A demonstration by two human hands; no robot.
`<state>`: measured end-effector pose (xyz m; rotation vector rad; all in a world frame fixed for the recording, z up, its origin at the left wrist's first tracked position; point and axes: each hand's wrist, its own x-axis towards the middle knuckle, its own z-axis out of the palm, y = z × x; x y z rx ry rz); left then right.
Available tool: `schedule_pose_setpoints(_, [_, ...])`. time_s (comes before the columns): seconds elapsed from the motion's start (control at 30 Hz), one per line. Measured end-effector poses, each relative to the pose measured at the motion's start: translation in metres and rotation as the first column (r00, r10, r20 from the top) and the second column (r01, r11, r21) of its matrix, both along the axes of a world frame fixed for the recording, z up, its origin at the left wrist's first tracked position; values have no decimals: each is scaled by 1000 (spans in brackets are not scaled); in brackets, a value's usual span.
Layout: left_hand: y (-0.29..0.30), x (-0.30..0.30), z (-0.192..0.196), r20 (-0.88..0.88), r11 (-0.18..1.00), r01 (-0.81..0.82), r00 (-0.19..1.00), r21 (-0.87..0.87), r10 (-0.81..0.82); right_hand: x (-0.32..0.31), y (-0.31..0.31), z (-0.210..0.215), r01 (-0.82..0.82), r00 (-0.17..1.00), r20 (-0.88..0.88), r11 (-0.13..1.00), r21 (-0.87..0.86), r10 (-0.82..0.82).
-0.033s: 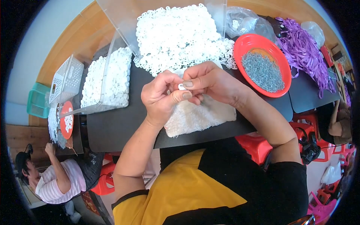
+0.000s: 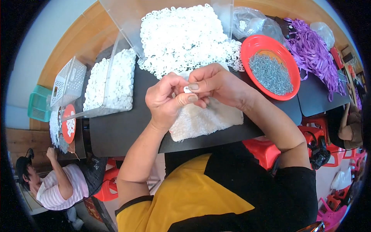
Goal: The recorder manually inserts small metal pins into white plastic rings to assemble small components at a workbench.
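Over a cream towel [image 2: 206,123], my two hands meet at the fingertips. Between them is a small white plastic piece [image 2: 187,89] with a dark opening, mostly covered by the fingers. My left hand [image 2: 166,100] pinches it from the left, thumb and forefinger closed. The thumb of my right hand [image 2: 218,87] presses on its right side, with the other fingers curled beneath. Whether a second small part sits in the fingers cannot be seen. Just beyond my hands lies a heap of white oval plastic pieces [image 2: 181,38], spilling out of a clear bin [image 2: 121,15].
To the right is a red plate [image 2: 247,48] of small metal screws [image 2: 272,73], then purple ribbons [image 2: 309,50]. A clear bin of white pieces [image 2: 112,81] stands left, near a white basket [image 2: 71,79]. Another person [image 2: 65,181] sits far left. Red stools [image 2: 262,150] stand below the table.
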<state>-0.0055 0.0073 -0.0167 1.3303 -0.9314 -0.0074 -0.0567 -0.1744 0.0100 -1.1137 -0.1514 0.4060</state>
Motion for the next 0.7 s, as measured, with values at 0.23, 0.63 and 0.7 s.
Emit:
schedule_pose_setpoints(0.23, [-9, 1, -4, 52, 992, -115, 992, -50, 117, 9, -1, -2, 159, 974, 191, 970, -185, -123])
schedule_pose_setpoints(0.63, [-2, 2, -2, 60, 994, -99, 994, 40, 96, 4, 0, -6, 45, 995, 99, 987, -151, -30])
schedule_pose_setpoints(0.7, [-3, 4, -4, 22, 999, -48, 999, 0, 48, 5, 1, -8, 30, 996, 83, 994, -108, -21])
